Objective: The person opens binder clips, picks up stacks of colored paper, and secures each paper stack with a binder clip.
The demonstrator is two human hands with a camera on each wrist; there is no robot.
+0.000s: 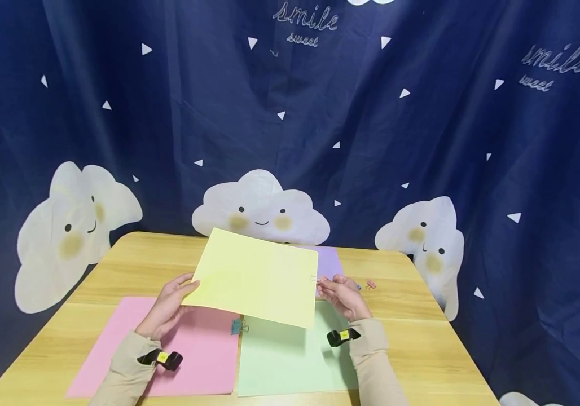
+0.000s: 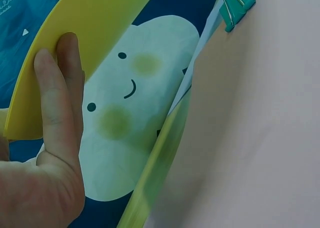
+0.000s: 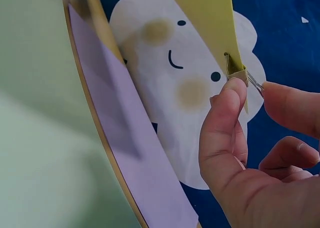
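A yellow sheet of paper (image 1: 256, 279) is held up above the table, tilted, between both hands. My left hand (image 1: 169, 304) pinches its left end, thumb on top and fingers (image 2: 52, 103) straight along the underside. At the right edge, my right hand (image 1: 345, 299) pinches a small binder clip (image 3: 238, 76) with wire handles; the clip sits on the paper's edge, its body partly hidden by the fingers. Below lie pink paper (image 1: 203, 361) on the left and pale green paper (image 1: 295, 366) on the right. A teal binder clip (image 1: 237, 326) grips the pink paper's right edge.
Purple paper (image 1: 328, 262) lies at the back of the wooden table (image 1: 412, 338), partly behind the yellow sheet. Right of it are a red clip (image 1: 371, 284) and a blue clip (image 1: 358, 287), half hidden by my right hand. A dark blue curtain (image 1: 280, 141) hangs behind.
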